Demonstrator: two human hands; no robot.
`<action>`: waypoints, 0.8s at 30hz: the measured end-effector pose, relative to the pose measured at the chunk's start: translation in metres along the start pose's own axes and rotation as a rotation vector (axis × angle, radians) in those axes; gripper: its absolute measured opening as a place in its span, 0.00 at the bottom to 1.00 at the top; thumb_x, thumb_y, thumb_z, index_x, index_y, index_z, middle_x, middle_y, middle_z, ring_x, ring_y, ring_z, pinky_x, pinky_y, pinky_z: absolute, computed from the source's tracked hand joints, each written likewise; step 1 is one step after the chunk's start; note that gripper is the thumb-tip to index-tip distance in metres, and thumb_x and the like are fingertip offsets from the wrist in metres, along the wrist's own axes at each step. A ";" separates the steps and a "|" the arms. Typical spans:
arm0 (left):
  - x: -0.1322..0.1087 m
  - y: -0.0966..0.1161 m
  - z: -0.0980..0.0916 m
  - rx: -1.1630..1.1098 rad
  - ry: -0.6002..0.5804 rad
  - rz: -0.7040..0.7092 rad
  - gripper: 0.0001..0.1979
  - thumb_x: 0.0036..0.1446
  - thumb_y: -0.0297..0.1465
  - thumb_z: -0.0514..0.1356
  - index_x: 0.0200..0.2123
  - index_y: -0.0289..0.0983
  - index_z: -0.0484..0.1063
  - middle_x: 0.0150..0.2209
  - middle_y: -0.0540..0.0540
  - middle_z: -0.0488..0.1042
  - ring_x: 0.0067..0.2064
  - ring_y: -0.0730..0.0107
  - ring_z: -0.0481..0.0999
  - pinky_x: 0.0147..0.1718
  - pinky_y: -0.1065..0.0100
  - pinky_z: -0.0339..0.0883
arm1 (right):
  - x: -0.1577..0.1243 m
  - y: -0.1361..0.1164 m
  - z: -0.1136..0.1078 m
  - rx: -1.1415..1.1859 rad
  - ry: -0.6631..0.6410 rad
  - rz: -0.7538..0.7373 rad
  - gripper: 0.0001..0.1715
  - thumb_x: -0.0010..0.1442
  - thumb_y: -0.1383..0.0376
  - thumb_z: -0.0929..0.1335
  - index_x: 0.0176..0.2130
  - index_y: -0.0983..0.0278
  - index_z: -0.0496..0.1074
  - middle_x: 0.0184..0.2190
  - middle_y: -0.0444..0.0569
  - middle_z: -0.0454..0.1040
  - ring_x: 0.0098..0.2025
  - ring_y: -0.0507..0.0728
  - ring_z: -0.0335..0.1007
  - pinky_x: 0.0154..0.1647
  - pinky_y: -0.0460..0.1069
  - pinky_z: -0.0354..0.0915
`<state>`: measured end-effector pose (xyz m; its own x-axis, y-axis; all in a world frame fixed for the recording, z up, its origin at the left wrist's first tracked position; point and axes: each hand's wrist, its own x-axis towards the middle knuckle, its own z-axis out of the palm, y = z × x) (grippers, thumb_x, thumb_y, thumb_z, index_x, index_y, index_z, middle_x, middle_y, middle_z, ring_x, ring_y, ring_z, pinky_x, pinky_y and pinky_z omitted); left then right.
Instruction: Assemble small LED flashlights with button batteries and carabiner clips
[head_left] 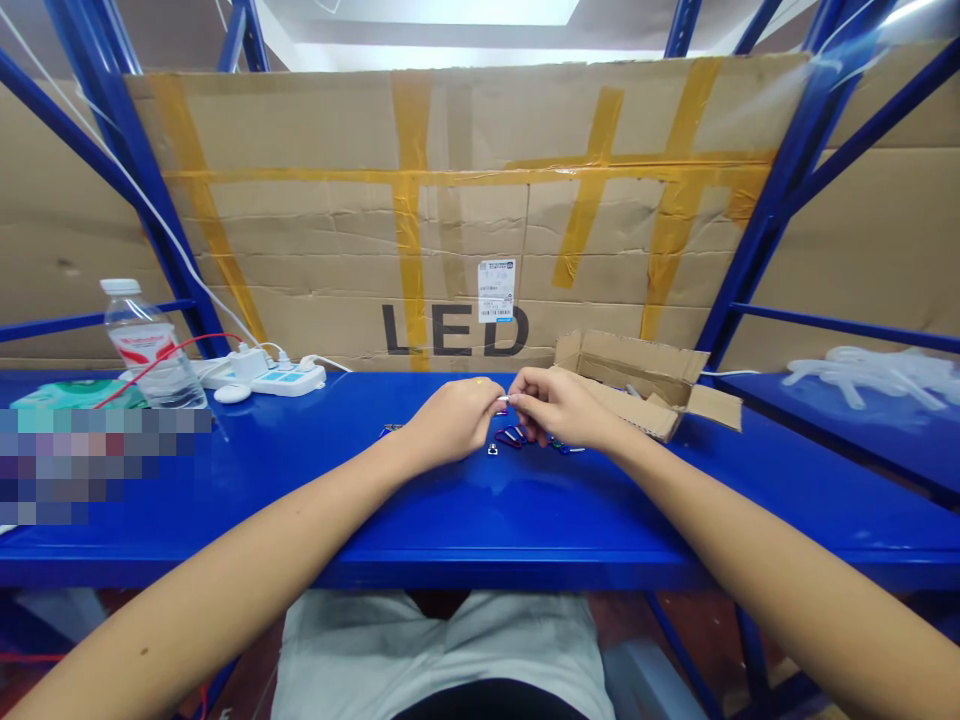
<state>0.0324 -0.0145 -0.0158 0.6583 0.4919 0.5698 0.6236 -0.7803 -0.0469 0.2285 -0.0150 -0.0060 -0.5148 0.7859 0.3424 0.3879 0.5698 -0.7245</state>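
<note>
My left hand and my right hand meet above the blue table, fingertips pinched. Between them is a small silvery-white piece, too small to name and partly covered by the fingers. Just under my right hand lie a dark red carabiner and some blue and green small parts. A tiny metal fitting rests on the table below the gap between the hands. Behind my left wrist, a few small coloured items are mostly hidden.
An open cardboard box stands beyond my right wrist. To the left are a white power strip with plugs, a water bottle and a green packet. Clear plastic pieces lie far right. A tall cardboard sheet closes the back.
</note>
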 end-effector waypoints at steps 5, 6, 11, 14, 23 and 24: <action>-0.001 0.002 0.001 0.172 -0.021 0.057 0.12 0.66 0.25 0.45 0.37 0.33 0.68 0.35 0.39 0.73 0.38 0.60 0.73 0.36 0.62 0.67 | 0.003 0.000 -0.002 0.287 -0.071 0.158 0.15 0.58 0.58 0.69 0.28 0.62 0.62 0.16 0.39 0.64 0.15 0.49 0.62 0.12 0.44 0.57; -0.001 0.004 0.001 0.171 -0.017 0.051 0.12 0.66 0.25 0.45 0.38 0.33 0.67 0.36 0.39 0.73 0.38 0.60 0.73 0.37 0.62 0.67 | 0.004 0.000 -0.002 0.287 -0.066 0.156 0.15 0.58 0.58 0.70 0.28 0.62 0.62 0.16 0.39 0.64 0.15 0.49 0.62 0.12 0.44 0.57; 0.002 0.012 0.003 0.041 0.038 -0.067 0.09 0.67 0.29 0.47 0.40 0.34 0.66 0.39 0.40 0.72 0.43 0.60 0.72 0.44 0.60 0.68 | 0.005 0.003 -0.002 0.054 0.057 -0.006 0.08 0.62 0.62 0.65 0.32 0.63 0.64 0.15 0.38 0.65 0.15 0.50 0.61 0.16 0.45 0.58; 0.005 0.012 0.006 0.007 0.004 -0.153 0.13 0.68 0.27 0.44 0.36 0.34 0.67 0.36 0.39 0.73 0.41 0.60 0.72 0.44 0.59 0.67 | 0.004 0.004 -0.002 -0.162 0.131 -0.154 0.07 0.62 0.64 0.64 0.32 0.64 0.66 0.16 0.40 0.67 0.18 0.50 0.63 0.21 0.45 0.58; 0.000 0.001 0.002 -0.059 -0.028 -0.147 0.07 0.65 0.29 0.52 0.39 0.36 0.69 0.39 0.41 0.77 0.41 0.59 0.76 0.40 0.60 0.67 | 0.003 0.001 -0.001 0.037 -0.021 0.050 0.09 0.61 0.63 0.65 0.29 0.63 0.64 0.14 0.39 0.66 0.14 0.50 0.62 0.15 0.44 0.58; -0.001 0.001 0.002 -0.061 -0.021 -0.128 0.06 0.64 0.28 0.52 0.39 0.36 0.68 0.40 0.42 0.76 0.41 0.59 0.76 0.39 0.61 0.67 | 0.003 0.000 -0.001 0.071 -0.031 0.075 0.09 0.60 0.63 0.66 0.29 0.63 0.63 0.14 0.39 0.66 0.14 0.50 0.62 0.14 0.44 0.58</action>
<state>0.0333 -0.0143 -0.0179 0.5839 0.5966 0.5506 0.6769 -0.7322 0.0754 0.2273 -0.0124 -0.0045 -0.5098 0.8176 0.2677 0.3715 0.4899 -0.7887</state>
